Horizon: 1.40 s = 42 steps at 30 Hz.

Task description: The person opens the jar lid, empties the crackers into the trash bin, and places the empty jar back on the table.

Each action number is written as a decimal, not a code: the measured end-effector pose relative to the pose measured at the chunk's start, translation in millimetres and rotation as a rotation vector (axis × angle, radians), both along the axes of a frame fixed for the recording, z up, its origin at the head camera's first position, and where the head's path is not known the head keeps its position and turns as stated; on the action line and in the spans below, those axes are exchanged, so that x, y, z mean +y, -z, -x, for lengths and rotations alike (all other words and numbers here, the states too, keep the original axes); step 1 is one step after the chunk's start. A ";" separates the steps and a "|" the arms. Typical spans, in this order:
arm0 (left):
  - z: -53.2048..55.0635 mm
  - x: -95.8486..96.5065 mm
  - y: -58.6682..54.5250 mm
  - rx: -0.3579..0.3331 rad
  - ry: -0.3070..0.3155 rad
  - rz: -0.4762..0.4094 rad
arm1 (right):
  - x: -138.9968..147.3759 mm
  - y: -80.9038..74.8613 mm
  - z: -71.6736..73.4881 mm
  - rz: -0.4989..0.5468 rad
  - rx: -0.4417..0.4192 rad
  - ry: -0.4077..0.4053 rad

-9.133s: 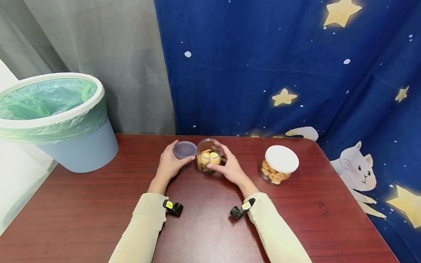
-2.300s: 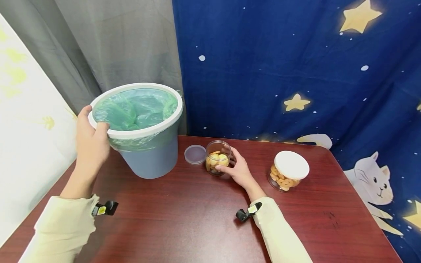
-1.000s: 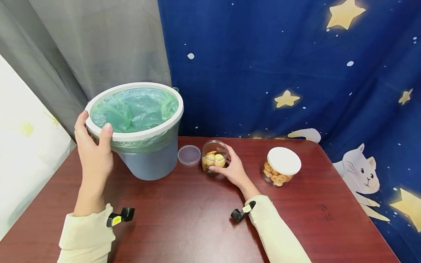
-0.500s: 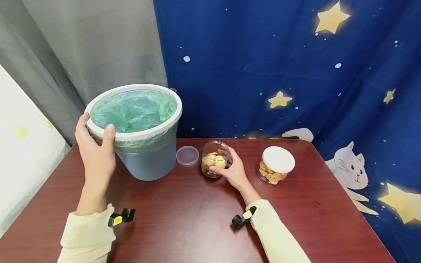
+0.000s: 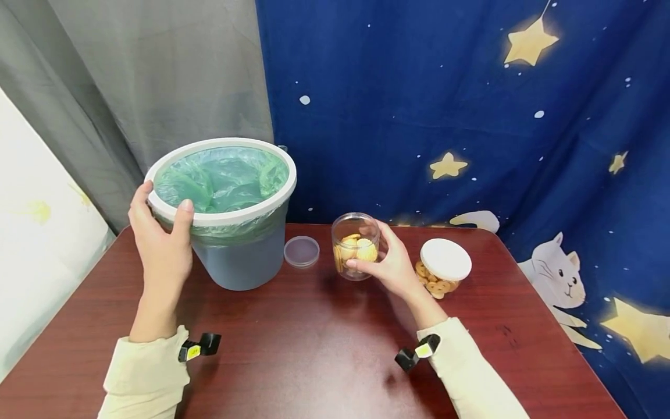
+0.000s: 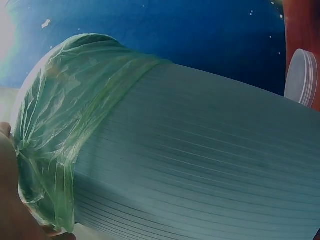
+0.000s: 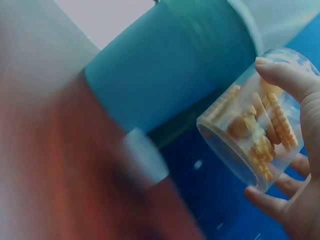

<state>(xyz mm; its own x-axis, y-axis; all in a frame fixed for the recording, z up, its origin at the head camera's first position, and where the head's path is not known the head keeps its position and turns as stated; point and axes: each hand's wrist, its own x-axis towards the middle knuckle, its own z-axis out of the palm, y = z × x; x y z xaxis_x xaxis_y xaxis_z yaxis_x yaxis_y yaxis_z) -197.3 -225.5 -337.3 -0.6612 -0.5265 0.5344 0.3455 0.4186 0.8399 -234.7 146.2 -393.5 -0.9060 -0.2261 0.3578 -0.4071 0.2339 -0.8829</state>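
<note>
My right hand [image 5: 395, 262] grips a clear jar [image 5: 355, 247] without its lid, part filled with round yellow cookies [image 5: 361, 250]. The jar hangs a little above the table, and in the right wrist view the cookies [image 7: 260, 130] show through its wall. At the left, my left hand [image 5: 164, 244] holds the white rim of a blue trash can [image 5: 238, 265], thumb over the near side. A green plastic bag [image 6: 95, 95] lines the can and folds over its outside. Between can and jar, a clear round lid [image 5: 301, 251] lies flat on the table.
A second jar [image 5: 438, 283] of ring-shaped cookies, capped with a white lid [image 5: 446, 259], stands right of my right hand. The reddish-brown table [image 5: 293, 349] ends at a dark blue star curtain [image 5: 361, 128] and a grey curtain [image 5: 162, 75].
Earlier, the can moved from the far left to beside the clear lid, in my left hand. Within the last half second, my right hand has raised the open-topped jar off the table.
</note>
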 end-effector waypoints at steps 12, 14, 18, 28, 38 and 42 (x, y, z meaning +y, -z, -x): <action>3.3 4.4 1.4 -0.005 -0.006 0.009 | -14.5 -92.2 3.8 -0.153 0.079 -0.036; 4.0 4.9 1.6 -0.006 -0.007 0.006 | -17.6 -100.9 6.8 -0.182 0.089 -0.040; 4.8 4.5 2.5 -0.010 -0.023 0.002 | -26.2 -112.9 17.4 -0.251 0.111 -0.045; 4.7 5.6 5.9 0.031 -0.027 -0.032 | -51.6 -140.0 42.1 -0.393 0.135 -0.023; 6.7 8.4 4.5 0.038 -0.017 -0.028 | -67.3 -169.5 52.6 -0.530 0.129 -0.064; 5.8 7.9 2.5 0.043 -0.019 -0.030 | -73.2 -179.2 58.0 -0.572 0.137 -0.093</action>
